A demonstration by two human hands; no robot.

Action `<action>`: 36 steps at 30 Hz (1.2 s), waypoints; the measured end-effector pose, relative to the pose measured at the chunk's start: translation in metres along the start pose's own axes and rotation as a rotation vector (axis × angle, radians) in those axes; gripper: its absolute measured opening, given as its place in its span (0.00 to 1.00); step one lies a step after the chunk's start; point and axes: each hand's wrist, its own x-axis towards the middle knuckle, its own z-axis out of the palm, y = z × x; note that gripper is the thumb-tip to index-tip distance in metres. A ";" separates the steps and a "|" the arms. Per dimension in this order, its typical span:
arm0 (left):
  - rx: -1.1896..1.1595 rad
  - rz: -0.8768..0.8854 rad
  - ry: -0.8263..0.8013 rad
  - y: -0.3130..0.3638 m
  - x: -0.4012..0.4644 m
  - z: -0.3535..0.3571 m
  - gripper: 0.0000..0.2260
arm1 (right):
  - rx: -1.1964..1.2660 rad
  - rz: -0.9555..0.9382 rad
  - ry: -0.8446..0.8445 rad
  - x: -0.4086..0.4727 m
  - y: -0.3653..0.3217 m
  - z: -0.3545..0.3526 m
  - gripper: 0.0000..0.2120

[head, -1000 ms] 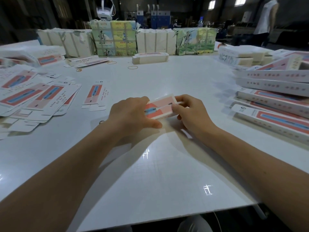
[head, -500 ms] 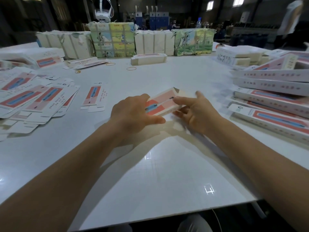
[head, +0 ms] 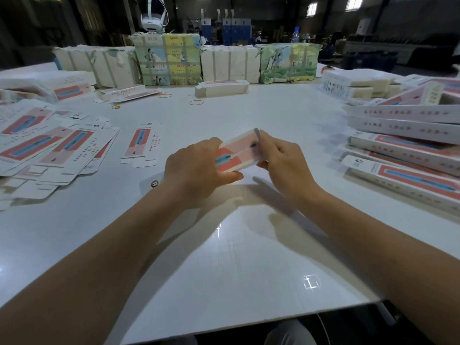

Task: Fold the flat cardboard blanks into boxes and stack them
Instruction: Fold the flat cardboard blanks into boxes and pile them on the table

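A pink, red and blue cardboard box blank (head: 239,153) is held a little above the white table (head: 249,257), tilted up at its far end. My left hand (head: 196,168) grips its near left end, thumb underneath. My right hand (head: 281,158) pinches its far right end with curled fingers. Loose flat blanks (head: 49,150) lie fanned out at the left, and one single blank (head: 140,143) lies apart from them. Folded long boxes (head: 408,155) are stacked at the right.
Wrapped bundles of paper stock (head: 224,62) line the far edge, with a small pile of blanks (head: 221,88) in front. Rubber bands (head: 196,102) lie on the table. The table's near edge runs across the bottom; a white headset (head: 153,18) stands behind the bundles.
The blank has been lifted off the table and tilted up. My right hand went from open beside it to pinching its far end. My left hand kept its grip.
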 end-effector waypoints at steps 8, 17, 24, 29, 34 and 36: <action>0.031 0.049 0.080 0.000 -0.002 0.006 0.26 | 0.438 0.232 0.033 0.004 -0.001 -0.006 0.13; 0.037 0.068 0.116 0.001 -0.005 0.007 0.26 | 0.387 0.159 0.017 0.002 -0.001 -0.008 0.20; 0.053 0.064 0.105 0.001 -0.002 0.007 0.27 | -0.081 -0.077 0.063 -0.003 -0.001 -0.006 0.17; 0.083 0.043 0.113 0.007 -0.004 0.010 0.27 | -0.343 -0.220 0.095 -0.006 0.002 -0.003 0.12; 0.107 -0.003 0.115 0.013 -0.005 0.012 0.27 | -0.305 -0.194 0.081 -0.009 0.004 0.001 0.11; 0.104 -0.006 0.104 0.011 -0.005 0.011 0.27 | -0.269 -0.165 0.043 -0.007 0.003 -0.001 0.11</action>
